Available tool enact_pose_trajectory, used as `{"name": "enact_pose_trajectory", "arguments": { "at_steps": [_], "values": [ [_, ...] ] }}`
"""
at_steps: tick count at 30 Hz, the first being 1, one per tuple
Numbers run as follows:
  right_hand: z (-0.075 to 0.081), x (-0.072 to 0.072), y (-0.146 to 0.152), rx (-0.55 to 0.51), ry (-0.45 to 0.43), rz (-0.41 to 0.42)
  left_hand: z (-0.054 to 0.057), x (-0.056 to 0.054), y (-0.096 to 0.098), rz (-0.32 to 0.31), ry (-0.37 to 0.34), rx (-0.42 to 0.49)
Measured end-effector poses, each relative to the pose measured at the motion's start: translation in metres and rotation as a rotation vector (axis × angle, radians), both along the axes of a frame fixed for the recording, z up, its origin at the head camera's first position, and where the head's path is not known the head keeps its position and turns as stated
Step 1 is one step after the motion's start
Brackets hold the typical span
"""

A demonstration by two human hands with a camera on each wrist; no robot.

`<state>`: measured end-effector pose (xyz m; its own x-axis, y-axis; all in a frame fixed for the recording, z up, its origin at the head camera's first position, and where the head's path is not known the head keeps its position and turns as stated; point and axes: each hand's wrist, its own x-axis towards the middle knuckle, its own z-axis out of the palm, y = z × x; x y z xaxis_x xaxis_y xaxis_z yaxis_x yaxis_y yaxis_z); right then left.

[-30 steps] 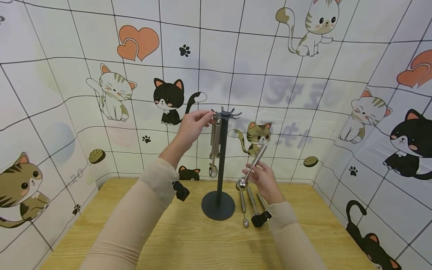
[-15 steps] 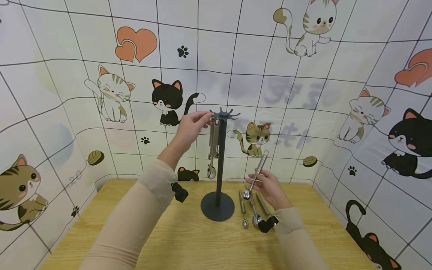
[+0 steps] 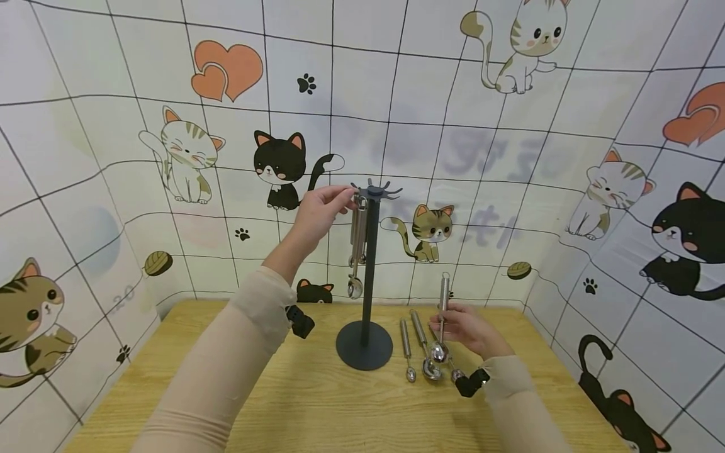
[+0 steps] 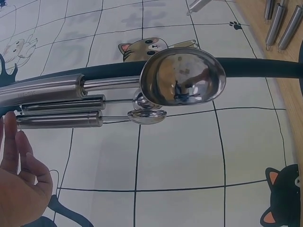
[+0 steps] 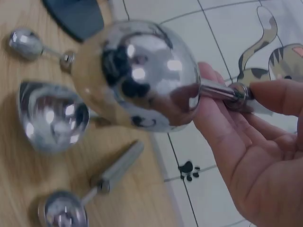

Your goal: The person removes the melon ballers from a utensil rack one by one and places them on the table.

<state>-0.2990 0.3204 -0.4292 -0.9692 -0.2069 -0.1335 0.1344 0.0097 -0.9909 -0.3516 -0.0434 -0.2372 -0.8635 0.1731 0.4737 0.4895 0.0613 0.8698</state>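
A dark grey stand [image 3: 369, 270] with a ring of hooks on top rises from a round base. Several steel scoops [image 3: 354, 287] hang on its left side, bowls down. Up at the hooks my left hand [image 3: 319, 212] pinches the top end of a hanging scoop; in the left wrist view its fingertips meet a slim handle [image 4: 59, 120], below a scoop with a large oval bowl [image 4: 184, 75]. My right hand [image 3: 474, 331] grips another steel scoop [image 3: 444, 292] just above the table, handle up. Its round bowl [image 5: 142, 78] fills the middle of the right wrist view.
Three more scoops lie on the wooden table [image 3: 317, 402] right of the stand: a small one [image 3: 405, 340], one with a big oval bowl [image 3: 432, 370] and a round one [image 3: 457, 375] partly behind the right hand. A cat-printed sheet [image 3: 362, 75] encloses the table behind and at the sides.
My right hand has moved down and to the right with its scoop, which now stands more upright. The left hand stays at the hooks.
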Motion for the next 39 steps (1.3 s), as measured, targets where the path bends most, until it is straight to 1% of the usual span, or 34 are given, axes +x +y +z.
{"name": "enact_pose_trajectory", "arguments": {
  "at_steps": [3, 6, 15, 19, 26, 34, 36, 39],
  "values": [
    [-0.008, 0.003, 0.014, 0.027, -0.047, 0.030, 0.001, 0.000, 0.001, 0.000, 0.000, -0.005],
    [-0.015, 0.006, 0.027, 0.072, -0.071, 0.052, 0.003, 0.000, 0.002, -0.008, 0.001, -0.008],
    [-0.032, 0.014, 0.059, 0.185, -0.099, 0.071, 0.002, -0.002, 0.005, -0.016, -0.012, -0.005],
    [-0.037, 0.017, 0.069, 0.210, -0.118, 0.075, 0.004, -0.001, 0.006, -0.019, -0.006, -0.012],
    [-0.040, 0.018, 0.076, 0.222, -0.145, 0.064, 0.004, -0.003, 0.007, -0.029, -0.001, -0.004],
    [-0.050, 0.007, 0.073, 0.203, -0.181, 0.055, 0.000, -0.003, 0.000, -0.010, -0.019, 0.002],
    [-0.052, 0.005, 0.071, 0.214, -0.183, 0.042, 0.000, -0.002, -0.001, -0.010, -0.022, 0.009],
    [-0.054, 0.003, 0.068, 0.302, -0.156, -0.003, 0.000, 0.000, -0.003, -0.019, -0.021, 0.025]
  ]
}}
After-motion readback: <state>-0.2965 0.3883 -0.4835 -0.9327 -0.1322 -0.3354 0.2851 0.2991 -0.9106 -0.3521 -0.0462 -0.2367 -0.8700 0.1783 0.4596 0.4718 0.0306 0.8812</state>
